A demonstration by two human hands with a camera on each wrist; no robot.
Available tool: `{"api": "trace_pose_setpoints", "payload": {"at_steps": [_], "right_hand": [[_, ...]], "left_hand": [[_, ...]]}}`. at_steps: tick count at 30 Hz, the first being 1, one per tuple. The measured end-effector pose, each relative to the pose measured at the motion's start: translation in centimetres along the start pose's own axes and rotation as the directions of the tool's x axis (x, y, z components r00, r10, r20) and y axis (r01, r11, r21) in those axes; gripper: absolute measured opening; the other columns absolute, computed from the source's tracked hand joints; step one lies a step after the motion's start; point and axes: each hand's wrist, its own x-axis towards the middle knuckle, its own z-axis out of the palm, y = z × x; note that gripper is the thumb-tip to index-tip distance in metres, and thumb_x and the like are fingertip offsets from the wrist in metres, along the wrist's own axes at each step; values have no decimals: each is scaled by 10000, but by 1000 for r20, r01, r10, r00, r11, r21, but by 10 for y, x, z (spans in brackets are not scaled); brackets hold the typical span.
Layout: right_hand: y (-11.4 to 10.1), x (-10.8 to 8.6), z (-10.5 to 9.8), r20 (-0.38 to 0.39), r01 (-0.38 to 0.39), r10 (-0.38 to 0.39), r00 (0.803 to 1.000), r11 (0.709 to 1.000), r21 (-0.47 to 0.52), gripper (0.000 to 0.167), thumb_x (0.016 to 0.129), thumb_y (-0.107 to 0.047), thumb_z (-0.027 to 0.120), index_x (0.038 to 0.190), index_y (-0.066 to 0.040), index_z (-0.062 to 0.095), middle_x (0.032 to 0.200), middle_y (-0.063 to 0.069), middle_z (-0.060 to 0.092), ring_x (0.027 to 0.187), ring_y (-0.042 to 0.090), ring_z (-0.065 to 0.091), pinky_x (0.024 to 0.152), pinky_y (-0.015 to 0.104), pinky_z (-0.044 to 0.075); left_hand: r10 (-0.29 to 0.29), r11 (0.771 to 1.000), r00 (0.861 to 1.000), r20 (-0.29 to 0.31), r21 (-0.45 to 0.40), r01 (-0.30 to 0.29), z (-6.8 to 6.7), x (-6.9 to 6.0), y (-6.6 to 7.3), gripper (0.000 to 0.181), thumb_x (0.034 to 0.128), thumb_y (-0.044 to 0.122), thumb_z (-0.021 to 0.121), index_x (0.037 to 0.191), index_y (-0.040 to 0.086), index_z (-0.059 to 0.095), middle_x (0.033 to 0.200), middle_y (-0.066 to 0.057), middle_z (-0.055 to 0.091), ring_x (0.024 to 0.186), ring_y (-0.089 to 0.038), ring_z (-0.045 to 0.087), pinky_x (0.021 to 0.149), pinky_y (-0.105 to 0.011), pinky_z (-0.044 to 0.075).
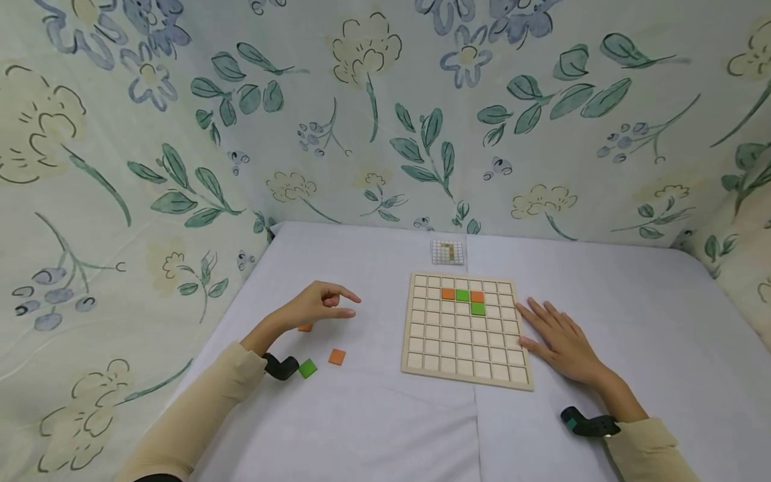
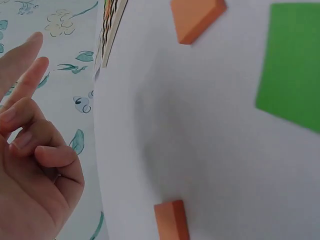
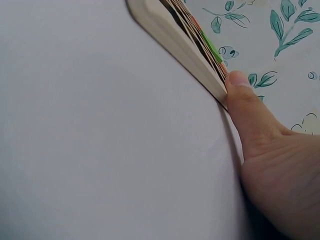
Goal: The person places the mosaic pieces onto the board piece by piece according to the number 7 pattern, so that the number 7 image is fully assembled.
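Pale wooden board (image 1: 466, 381), a gridded square, lies flat on the white-covered surface (image 1: 373, 422), right of centre in the head view. Four tiles sit in its cells: in the second row from the far edge, orange, green, orange side by side; one more green directly below the right-hand orange. Right hand (image 1: 561, 343) rests beside the board, fingers somewhat spread, gripping nothing — thumb and a fingertip touch the board's right edge. Left hand (image 1: 319, 304) is held above the surface, left of the board and apart from it; index finger and thumb reach out with a gap between them, other fingers curled, nothing in the grasp. Loose tiles near it: a partly hidden orange tile (image 1: 305, 329) just below the hand, a second orange tile (image 1: 337, 357) nearer the person, and a green tile (image 1: 308, 368) beside the black wrist device (image 1: 281, 367). Small pattern card (image 1: 448, 252) lies just past the board's far edge; floral cloth (image 1: 373, 161) behind.
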Motion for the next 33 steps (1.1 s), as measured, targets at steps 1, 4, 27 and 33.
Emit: {"api": "trace_pose_setpoints", "payload": {"at_steps": [1,4,27,33], "right_hand": [[0,0,0,0,0,0,1000,1000,0,701,994,-396,602,1571,-125,312,1598,224,226,1462,467,115,1129,639,9],[0,0,0,1,-1,1,1000,1000,1,702,993,-397,603,1571,-125,313,1598,225,226,1462,467,114,1131,635,8],[2,0,0,5,7,-7,1000,1000,-7,704,996,-391,600,1576,-130,300,1603,215,223,1462,467,119,1125,643,27],[1,1,0,6,12,-12,1000,1000,-3,705,998,-385,599,1580,-133,291,1605,211,218,1466,462,111,1129,639,11]], "left_hand": [[-19,1000,1000,9,-13,19,0,-3,-2,381,886,264,784,1199,56,719,639,14,272,551,-143,220,507,-273,241],[-50,998,998,29,-29,51,0,-11,-7,373,881,273,789,1187,70,728,637,19,252,525,-146,196,469,-268,219],[-26,999,986,164,40,20,5,-39,-30,291,801,155,856,1079,102,787,702,-43,429,648,-104,299,612,-238,262],[-60,997,984,169,56,51,9,-41,-31,284,774,183,880,1046,167,802,829,-36,626,676,-109,324,623,-234,261]]}}
